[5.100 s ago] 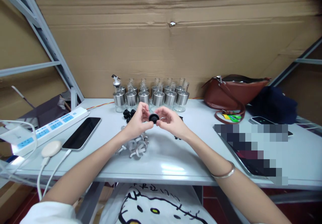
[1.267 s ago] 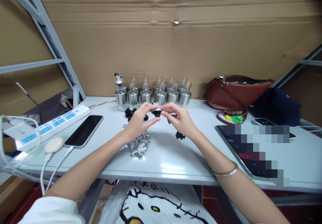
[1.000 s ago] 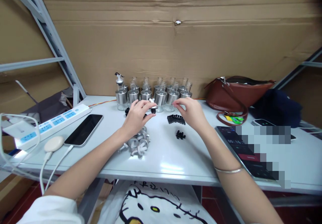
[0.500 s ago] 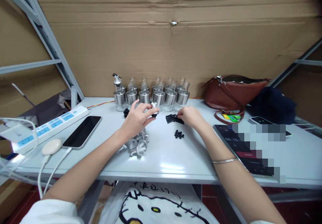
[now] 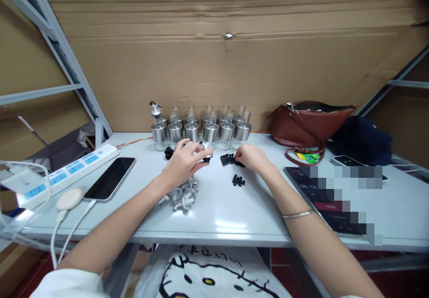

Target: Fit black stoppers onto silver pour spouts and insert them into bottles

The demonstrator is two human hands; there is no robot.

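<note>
My left hand [image 5: 183, 160] is closed on a small pourer cap [image 5: 206, 154], black with a silver spout, held just above the white table [image 5: 221, 208]. My right hand [image 5: 252, 157] rests on the table with fingertips pinched at a cluster of small black plugs [image 5: 228, 159]. A second little heap of black plugs [image 5: 238, 181] lies nearer me. A pile of silver spout pieces [image 5: 182, 194] sits under my left wrist. Several glass bottles with steel bands [image 5: 201, 130] stand in rows behind; the leftmost one [image 5: 157, 126] carries a fitted pourer.
On the left lie a black phone [image 5: 109, 178], a white power strip [image 5: 63, 170] and a round white charger [image 5: 69, 198] with cable. A brown bag [image 5: 310, 121], a dark cloth [image 5: 363, 139] and a tablet [image 5: 321, 195] occupy the right. Cardboard forms the back wall.
My hands have parted: the left keeps the assembled cap and has lowered it toward the table, while the right moved right and down onto the black plugs.
</note>
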